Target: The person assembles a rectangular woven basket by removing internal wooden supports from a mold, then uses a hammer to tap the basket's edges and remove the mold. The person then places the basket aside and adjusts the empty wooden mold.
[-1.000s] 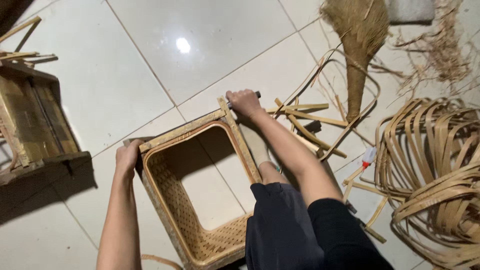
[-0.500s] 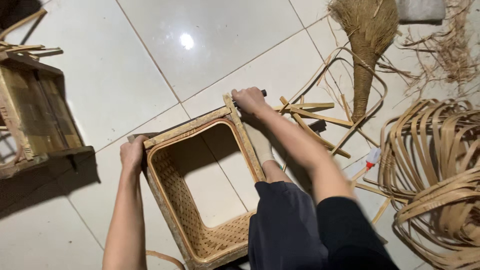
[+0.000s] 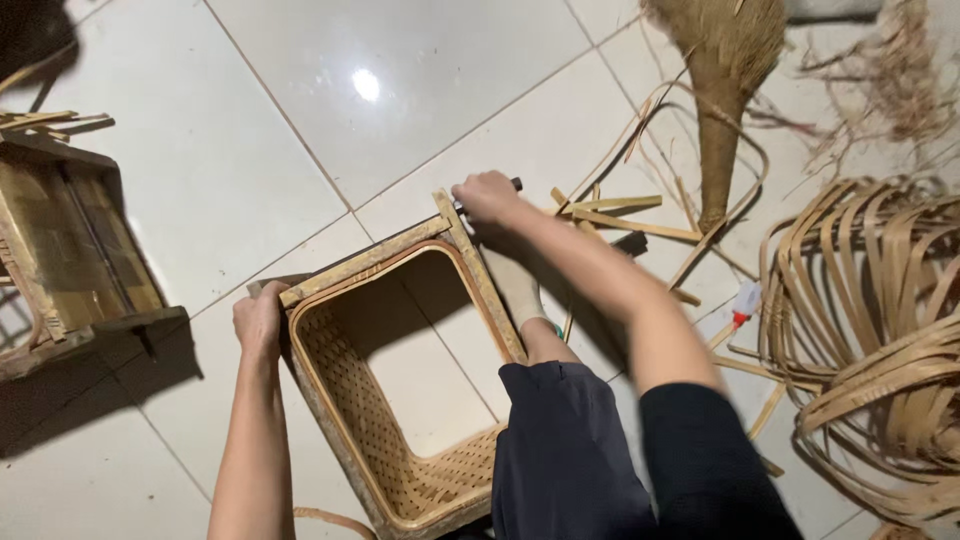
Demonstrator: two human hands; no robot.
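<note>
A square woven rattan basket (image 3: pixel 400 470) with a wooden rim lies on the white tiled floor in front of me. My left hand (image 3: pixel 259 320) grips its far left corner. My right hand (image 3: pixel 486 197) is closed around a dark-handled tool (image 3: pixel 512 185) at the basket's far right corner. The tool's tip is hidden by my fingers. My dark-trousered leg and socked foot (image 3: pixel 520 290) rest along the basket's right side.
A second wooden-framed basket (image 3: pixel 60 250) stands at the left. Loose bamboo sticks (image 3: pixel 620 215), a straw broom (image 3: pixel 720 90) and a small red-tipped bottle (image 3: pixel 742 300) lie to the right. A big coil of rattan strips (image 3: pixel 870 340) fills the right edge.
The basket and both hands sit slightly nearer and more to the right in view. The grips on the corner and on the tool have stayed the same.
</note>
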